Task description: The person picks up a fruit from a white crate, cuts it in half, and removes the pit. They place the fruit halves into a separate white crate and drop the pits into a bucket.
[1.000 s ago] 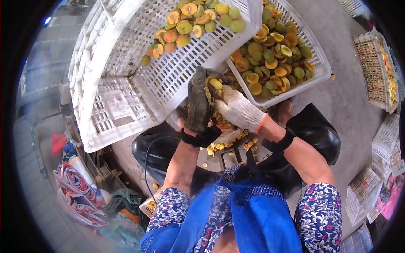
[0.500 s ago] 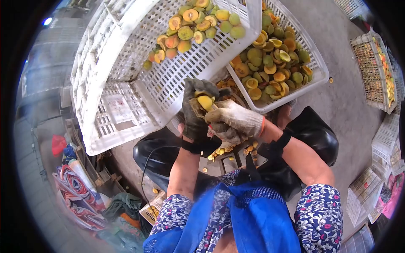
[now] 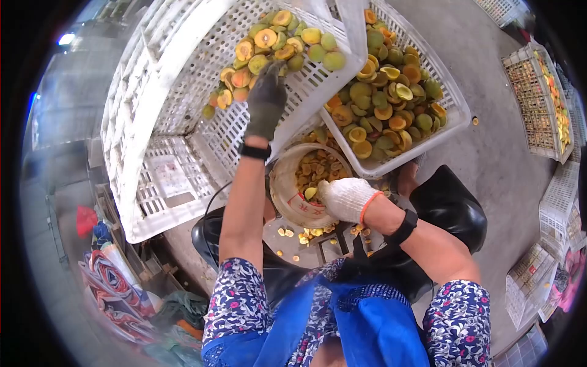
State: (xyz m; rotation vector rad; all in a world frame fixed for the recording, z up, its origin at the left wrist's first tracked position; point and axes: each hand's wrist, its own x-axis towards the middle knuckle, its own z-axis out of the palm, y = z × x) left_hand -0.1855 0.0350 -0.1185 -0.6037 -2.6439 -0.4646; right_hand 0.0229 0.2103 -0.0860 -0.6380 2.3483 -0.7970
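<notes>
My left hand [image 3: 267, 101], in a dark glove, reaches into a tilted white plastic crate [image 3: 211, 144]. Its stretched fingers touch the pile of halved yellow-green stone fruit [image 3: 258, 63]; the fingertips are partly hidden there. Over the right rim of a pale bucket [image 3: 282, 186] is my right hand [image 3: 348, 199], in a white knitted glove with an orange cuff. Its fingers are curled closed and point down into the bucket; what they hold is hidden. A yellow-green fruit piece [image 3: 310, 194] shows right at their tips. Small brown-orange pieces [image 3: 321, 168] fill the bucket's inside.
A second white crate [image 3: 461, 116] full of hollowed fruit halves [image 3: 391, 101] stands to the right of the bucket. Fruit bits [image 3: 315, 233] lie on the floor by my legs. Another filled crate [image 3: 520, 104] is at far right. Crumpled striped sacks [image 3: 113, 281] lie at lower left.
My hands were together around a yellow fruit piece. Now the left has moved up to the fruit in the tilted crate, and the right has dropped to the bucket, which has come into view.
</notes>
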